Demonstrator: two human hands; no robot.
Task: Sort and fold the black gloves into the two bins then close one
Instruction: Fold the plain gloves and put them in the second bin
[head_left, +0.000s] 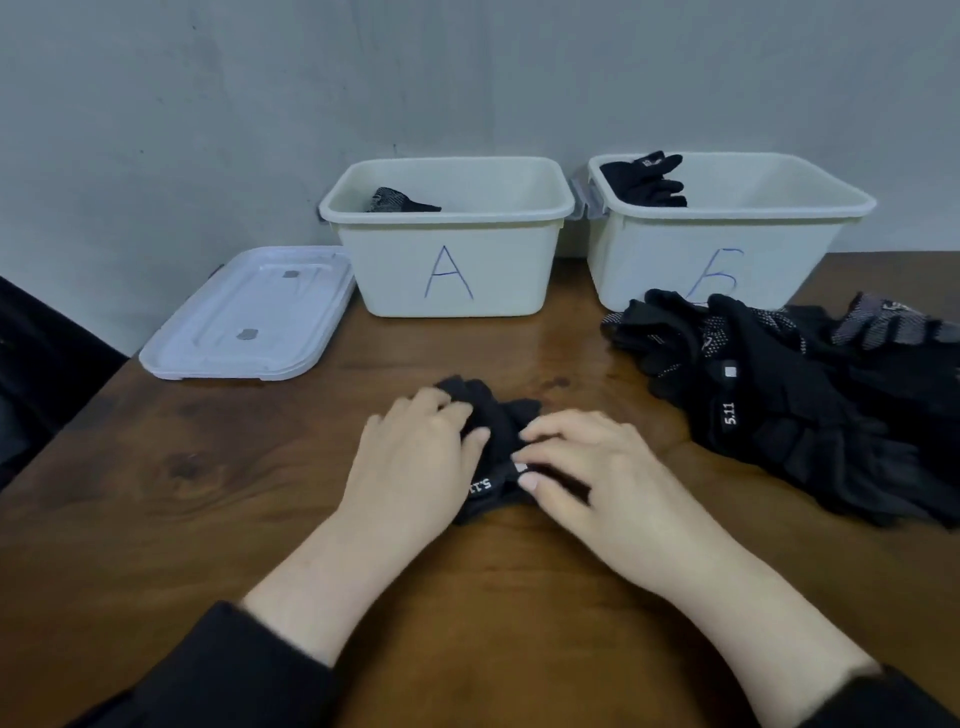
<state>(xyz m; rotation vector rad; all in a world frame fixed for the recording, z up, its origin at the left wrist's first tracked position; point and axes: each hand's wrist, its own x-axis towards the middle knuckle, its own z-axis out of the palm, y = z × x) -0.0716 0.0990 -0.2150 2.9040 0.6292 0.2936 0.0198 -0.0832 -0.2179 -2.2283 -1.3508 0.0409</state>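
Note:
A black glove (498, 415) with a 5.11 label lies bunched on the wooden table in front of me. My left hand (415, 457) grips its left side, and my right hand (587, 467) pinches its right side near the cuff. Bin A (447, 280) stands at the back centre with a dotted black glove (397, 201) inside. Bin B (675, 249) stands to its right and holds a plain black glove (647, 179). A pile of several black gloves (779, 395) lies at the right.
A white lid (249, 317) lies flat to the left of bin A, partly over the table's left edge. A grey wall rises right behind the bins. Bare wooden table (208, 493) shows at the left and the front.

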